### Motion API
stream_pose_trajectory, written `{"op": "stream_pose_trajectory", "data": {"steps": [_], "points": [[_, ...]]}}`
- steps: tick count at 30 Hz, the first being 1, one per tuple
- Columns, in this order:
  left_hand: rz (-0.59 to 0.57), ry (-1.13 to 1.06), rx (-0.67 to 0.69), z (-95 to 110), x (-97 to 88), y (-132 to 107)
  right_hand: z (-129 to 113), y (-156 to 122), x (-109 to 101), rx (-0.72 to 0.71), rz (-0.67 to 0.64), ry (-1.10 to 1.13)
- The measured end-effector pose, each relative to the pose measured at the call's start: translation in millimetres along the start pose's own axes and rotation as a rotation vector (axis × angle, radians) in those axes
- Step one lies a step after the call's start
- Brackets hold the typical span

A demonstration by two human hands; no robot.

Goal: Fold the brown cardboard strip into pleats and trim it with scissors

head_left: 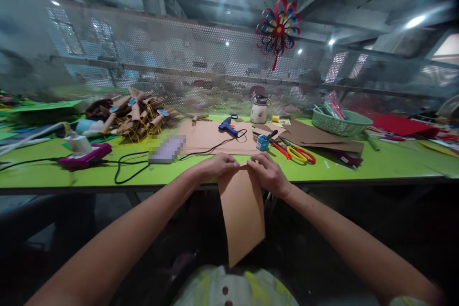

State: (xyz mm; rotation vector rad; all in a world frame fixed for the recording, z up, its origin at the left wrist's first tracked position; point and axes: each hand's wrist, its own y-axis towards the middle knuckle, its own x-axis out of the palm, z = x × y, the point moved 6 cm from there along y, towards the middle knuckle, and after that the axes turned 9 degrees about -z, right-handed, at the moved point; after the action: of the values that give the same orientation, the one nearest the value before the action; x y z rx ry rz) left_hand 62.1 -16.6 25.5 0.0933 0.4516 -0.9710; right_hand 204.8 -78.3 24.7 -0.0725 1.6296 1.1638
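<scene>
A sheet of brown kraft paper (pixel 242 215) hangs down over the front edge of the green table. My left hand (pixel 221 166) pinches its top edge on the left side. Close by, my right hand (pixel 268 172) pinches the same edge on the right, fingers bent. The top edge looks folded or gathered between the two hands, though the fingers partly cover it. Just behind the hands lies a stack of brown paper (pixel 201 136), with a blue glue gun (pixel 229 127) resting on it. A small blue jar (pixel 263 142) stands beyond my right hand.
Red and yellow scissors (pixel 296 152) lie right of the jar. A purple power strip (pixel 86 155), a phone (pixel 167 149) and black cords (pixel 124 172) are on the left. Behind them sits a pile of brown paper rolls (pixel 138 112). A green basket (pixel 340 123) stands at the right.
</scene>
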Motion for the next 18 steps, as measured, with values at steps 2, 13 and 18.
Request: {"op": "stream_pose_trajectory", "data": {"steps": [2,13,18], "points": [[0.034,0.07,0.013,0.6,-2.3,-3.7,1.8,2.1,-5.9,0.084,0.025,0.107],[0.036,0.69,0.174,37.0,12.7,-36.2,0.2,17.0,-27.2,0.325,-0.392,0.591],[0.109,0.97,0.238,43.4,29.0,-51.6,-18.9,21.8,-49.6,0.292,-0.327,0.593]]}}
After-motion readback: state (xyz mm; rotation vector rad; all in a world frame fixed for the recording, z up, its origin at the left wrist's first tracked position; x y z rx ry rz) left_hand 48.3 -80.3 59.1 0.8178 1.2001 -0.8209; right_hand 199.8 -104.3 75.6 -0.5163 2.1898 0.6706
